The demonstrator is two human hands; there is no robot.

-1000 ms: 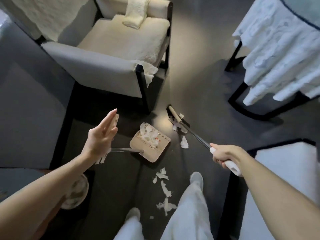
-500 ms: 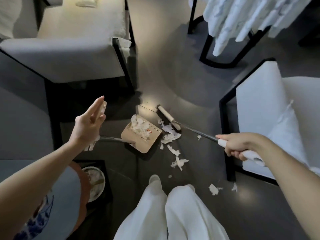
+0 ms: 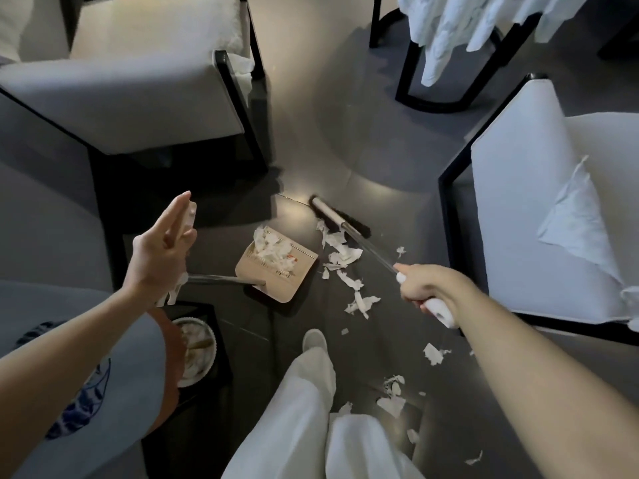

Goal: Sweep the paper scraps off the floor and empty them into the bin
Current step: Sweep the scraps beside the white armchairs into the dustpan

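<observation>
- The paper scraps (image 3: 358,302) lie on the floor (image 3: 387,333) beside the dustpan (image 3: 273,288); they look light and flimsy, so sweep gently.
- The right hand (image 3: 427,288) grips the broom (image 3: 337,221); the left hand (image 3: 159,250) has its fingers straight, at the dustpan handle.

Two hands: left hand (image 3: 157,252), right hand (image 3: 428,288). One broom (image 3: 333,221). One dustpan (image 3: 276,271). One bin (image 3: 197,354). Two white armchairs (image 3: 138,98) (image 3: 539,219). Loose paper scraps (image 3: 361,303) on floor (image 3: 321,126): over a dozen.

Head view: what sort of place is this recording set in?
Probably a living room or lounge seating area. A pale, black-framed armchair stands at upper left and a second armchair at right. A white cloth hangs over black legs at the top, and the floor is dark and smooth.
</observation>
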